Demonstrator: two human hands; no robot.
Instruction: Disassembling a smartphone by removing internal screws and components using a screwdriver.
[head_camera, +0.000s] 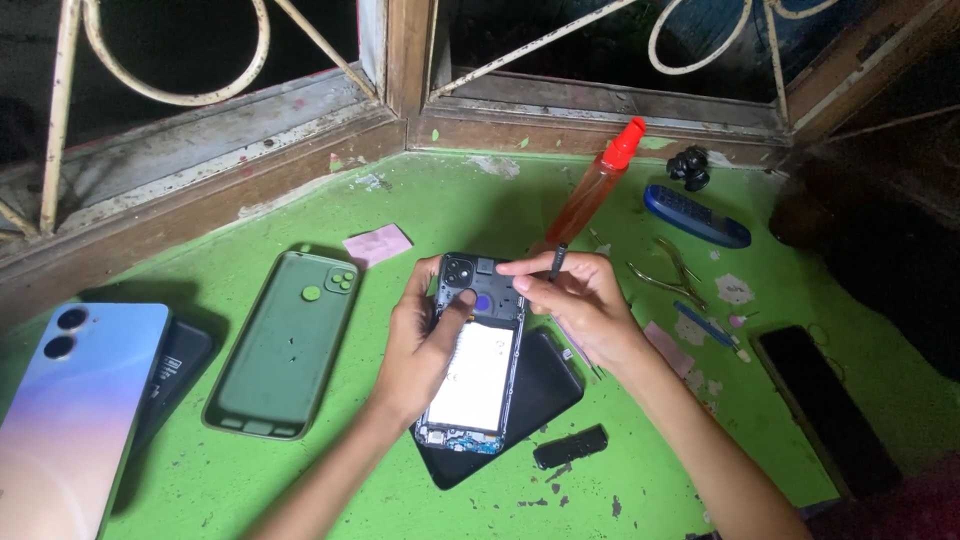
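An opened phone (478, 372) with its back off shows a white battery and a dark camera module. My left hand (425, 340) grips its left edge and tilts it up above the green table (460, 205). My right hand (575, 300) pinches a thin dark tool (557, 262), held upright, with its tip at the phone's upper right part. Under the phone lies its black back cover (545, 385).
A green phone case (285, 345) lies to the left, beyond it a pastel phone (75, 400) on a dark cover. A red-capped bottle (595, 190), blue object (697, 217), tweezers (668, 275), black phone (825, 405) and small black part (570, 446) lie around. Window frames stand behind.
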